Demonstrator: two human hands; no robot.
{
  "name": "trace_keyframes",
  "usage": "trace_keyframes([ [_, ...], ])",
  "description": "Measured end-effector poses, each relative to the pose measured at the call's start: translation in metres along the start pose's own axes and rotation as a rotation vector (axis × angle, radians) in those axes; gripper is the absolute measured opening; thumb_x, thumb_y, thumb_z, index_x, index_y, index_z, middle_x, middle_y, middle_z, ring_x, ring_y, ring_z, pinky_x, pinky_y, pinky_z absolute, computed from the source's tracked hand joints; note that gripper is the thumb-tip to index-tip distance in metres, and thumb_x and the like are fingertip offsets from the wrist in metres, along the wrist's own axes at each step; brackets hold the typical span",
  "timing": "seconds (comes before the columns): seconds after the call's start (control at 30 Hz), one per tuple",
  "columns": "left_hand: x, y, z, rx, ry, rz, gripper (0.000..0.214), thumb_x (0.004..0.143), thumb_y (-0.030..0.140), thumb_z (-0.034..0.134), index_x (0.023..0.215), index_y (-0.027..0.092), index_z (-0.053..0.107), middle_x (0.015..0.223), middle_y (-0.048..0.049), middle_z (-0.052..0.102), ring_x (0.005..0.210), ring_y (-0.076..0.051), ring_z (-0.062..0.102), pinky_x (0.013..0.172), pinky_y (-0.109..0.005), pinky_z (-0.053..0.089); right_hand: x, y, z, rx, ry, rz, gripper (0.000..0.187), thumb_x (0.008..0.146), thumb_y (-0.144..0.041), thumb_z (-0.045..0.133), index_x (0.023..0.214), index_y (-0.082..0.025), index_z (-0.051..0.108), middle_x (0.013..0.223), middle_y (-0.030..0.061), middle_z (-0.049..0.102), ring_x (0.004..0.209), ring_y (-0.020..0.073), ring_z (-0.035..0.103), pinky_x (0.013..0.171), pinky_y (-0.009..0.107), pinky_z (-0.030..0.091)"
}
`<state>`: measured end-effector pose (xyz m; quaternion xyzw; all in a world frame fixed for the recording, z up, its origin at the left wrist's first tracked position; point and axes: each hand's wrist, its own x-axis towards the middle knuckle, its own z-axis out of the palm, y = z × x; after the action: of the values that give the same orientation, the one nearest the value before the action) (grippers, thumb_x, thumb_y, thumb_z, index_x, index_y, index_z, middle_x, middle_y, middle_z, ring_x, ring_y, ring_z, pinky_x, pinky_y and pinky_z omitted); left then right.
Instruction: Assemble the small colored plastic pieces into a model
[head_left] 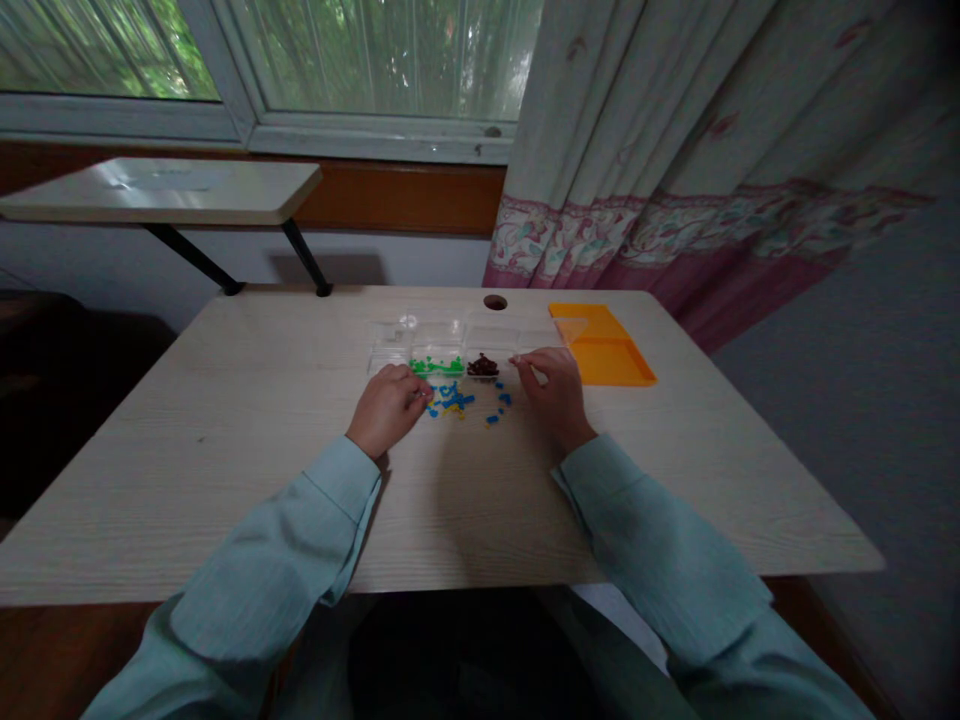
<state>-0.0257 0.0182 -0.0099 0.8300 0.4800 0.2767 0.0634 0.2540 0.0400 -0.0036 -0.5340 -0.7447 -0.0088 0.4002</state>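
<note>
Pale wood-grain desk (225,450) below a window (375,50), with a flowered curtain (637,150) at upper right. At centre frame, near the desk's far edge, a clear compartment box (390,340); just to its right, an orange tray (607,350) lying flat.

Inside the box, green pieces (436,366) in one compartment and dark brown pieces (483,366) in the next to the right. Other compartments apparently bare, though too small to tell for sure. Just below the box, blue and yellow pieces (454,400) loose on the desk, scattered between the two hands.

Left hand (386,408) curled at the left end of that scatter, grip drawn together over the pieces; whether closed on one, impossible to tell. Right hand (555,395) at the box's lower right corner, fingers bent, grip partly closed, contents likewise impossible to tell.

Judging by the layout: green and brown seemingly sorted, blue and yellow not yet in any compartment.
</note>
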Motion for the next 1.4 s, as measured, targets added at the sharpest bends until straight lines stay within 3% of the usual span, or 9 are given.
trace_keyframes([
  [0.37, 0.001, 0.004, 0.0, -0.056, 0.044, -0.006, 0.015, 0.089, 0.031, 0.058, 0.086, 0.02, 0.067, 0.086, -0.0061, 0.062, 0.089, -0.022, 0.053, 0.082, -0.035, 0.042, -0.001, -0.004, 0.001, 0.01, 0.008, -0.019, 0.026, 0.093, -0.034, 0.05, 0.086, -0.022, 0.073, 0.087, 0.0049, 0.072, 0.087, 0.021, 0.06, 0.085, 0.038, 0.042],
  [0.67, 0.004, 0.018, 0.006, -0.399, 0.122, -0.095, 0.017, 0.089, 0.035, 0.058, 0.086, 0.019, 0.065, 0.084, -0.0042, 0.06, 0.087, -0.018, 0.056, 0.079, -0.031, 0.044, -0.015, -0.048, 0.017, 0.092, -0.131, -0.265, 0.02, 0.091, -0.035, 0.057, 0.101, -0.029, 0.073, 0.092, 0.0039, 0.072, 0.093, 0.0207, 0.059, 0.088, 0.038, 0.042],
  [0.93, 0.005, 0.026, 0.011, -0.636, 0.1, -0.216, 0.024, 0.088, 0.039, 0.058, 0.081, 0.017, 0.063, 0.076, -0.0017, 0.054, 0.069, -0.014, 0.049, 0.063, -0.026, 0.04, -0.021, -0.063, 0.021, 0.082, -0.086, -0.298, 0.018, 0.09, -0.035, 0.059, 0.099, -0.029, 0.074, 0.089, 0.0028, 0.073, 0.092, 0.0206, 0.059, 0.086, 0.038, 0.043],
  [1.1, 0.003, 0.025, 0.015, -0.65, 0.092, -0.214, 0.027, 0.087, 0.043, 0.058, 0.079, 0.017, 0.062, 0.072, -0.0003, 0.051, 0.068, -0.013, 0.046, 0.062, -0.025, 0.037, -0.02, -0.063, 0.022, 0.108, -0.001, -0.351, 0.015, 0.09, -0.032, 0.061, 0.092, -0.025, 0.074, 0.081, 0.0029, 0.072, 0.086, 0.0186, 0.059, 0.081, 0.036, 0.043],
  [1.4, 0.004, 0.025, 0.011, -0.527, 0.11, -0.144, 0.026, 0.091, 0.036, 0.054, 0.076, 0.017, 0.063, 0.074, -0.0016, 0.053, 0.073, -0.015, 0.05, 0.067, -0.027, 0.04, -0.019, -0.061, 0.02, 0.133, -0.009, -0.326, 0.014, 0.09, -0.03, 0.061, 0.091, -0.024, 0.074, 0.084, 0.003, 0.072, 0.086, 0.0185, 0.058, 0.083, 0.036, 0.043],
])
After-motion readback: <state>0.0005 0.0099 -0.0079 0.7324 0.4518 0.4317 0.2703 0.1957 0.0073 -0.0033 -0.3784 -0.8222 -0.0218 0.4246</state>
